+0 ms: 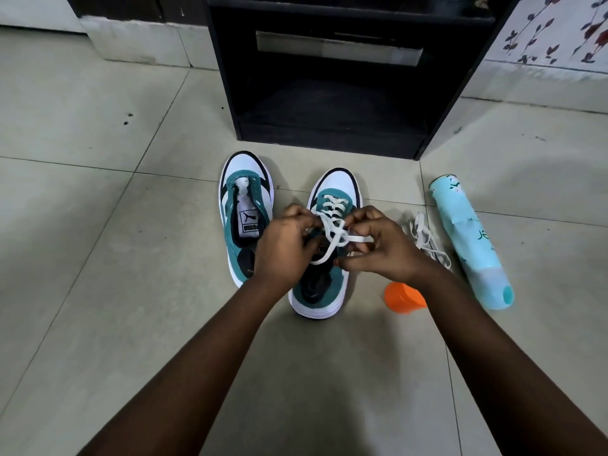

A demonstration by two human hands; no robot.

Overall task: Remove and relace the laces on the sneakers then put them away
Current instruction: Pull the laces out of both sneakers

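Note:
Two teal, white and black sneakers stand side by side on the tiled floor, toes pointing away from me. The left sneaker (pixel 245 205) has no lace in its eyelets. The right sneaker (pixel 332 192) is laced with a white lace (pixel 335 233) whose loose ends loop over the tongue. My left hand (pixel 284 246) pinches the lace on the left side. My right hand (pixel 378 245) pinches it on the right side. Both hands hover over the right sneaker's opening. A second white lace (pixel 426 238) lies loose on the floor to the right.
A black open-fronted cabinet (pixel 332 123) stands just beyond the sneakers. A light blue spray can (pixel 467 238) lies on the floor at the right, with an orange cap (pixel 403 297) near my right wrist. A flower-patterned cloth (pixel 559 31) hangs at the top right.

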